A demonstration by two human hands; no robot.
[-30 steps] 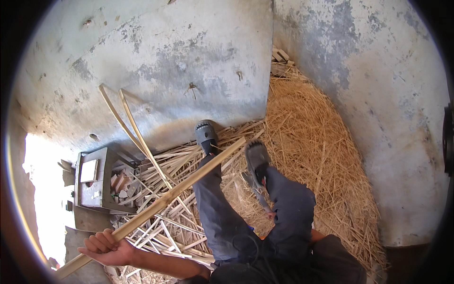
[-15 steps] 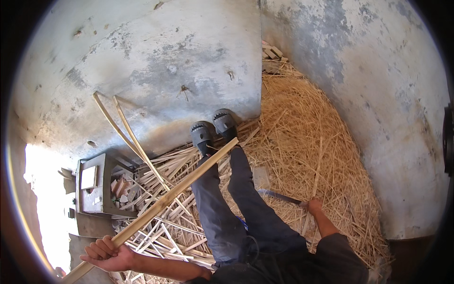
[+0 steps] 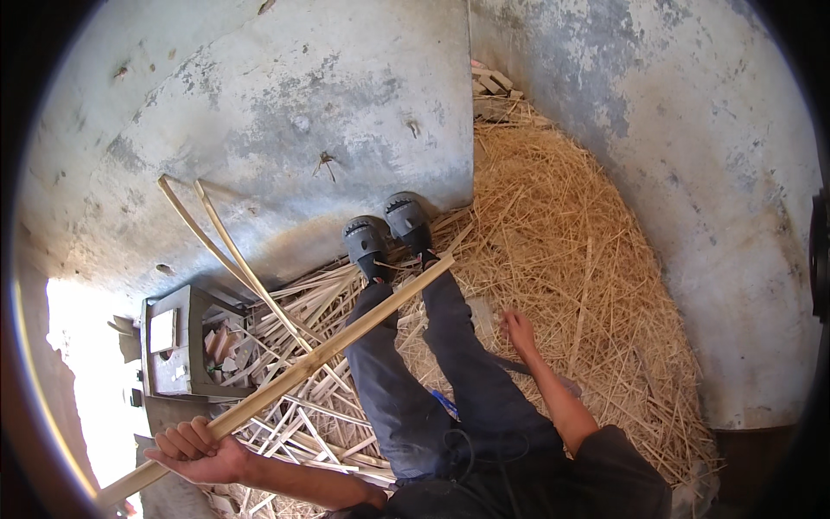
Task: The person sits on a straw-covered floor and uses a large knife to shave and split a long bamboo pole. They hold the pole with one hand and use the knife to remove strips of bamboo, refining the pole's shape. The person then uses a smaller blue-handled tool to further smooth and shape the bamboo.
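Note:
A long, pale split-bamboo strip (image 3: pixel 324 350) slants across my legs, from the lower left up to near my shins. My left hand (image 3: pixel 194 450) is closed around its lower part. Over the straw right of my knees, my right hand (image 3: pixel 518 332) holds nothing I can see, its fingers loosely apart and short of the strip. A dark-bladed knife (image 3: pixel 512 365) lies beneath my right forearm, which hides part of it; its handle end shows to the right of the arm.
Two bent bamboo strips (image 3: pixel 226 251) lean by the left wall (image 3: pixel 285 112). A worn wooden stool-like frame (image 3: pixel 192 381) stands at left, with broken pieces beside it. Cut strips (image 3: pixel 303 424) and a heap of fine shavings (image 3: pixel 562 233) cover the floor. A blue item (image 3: pixel 445 403) lies between my legs.
My right hand has let go of the knife handle and moved left and forward, toward the strip. My left hand keeps its hold, and the strip's far end has shifted slightly right.

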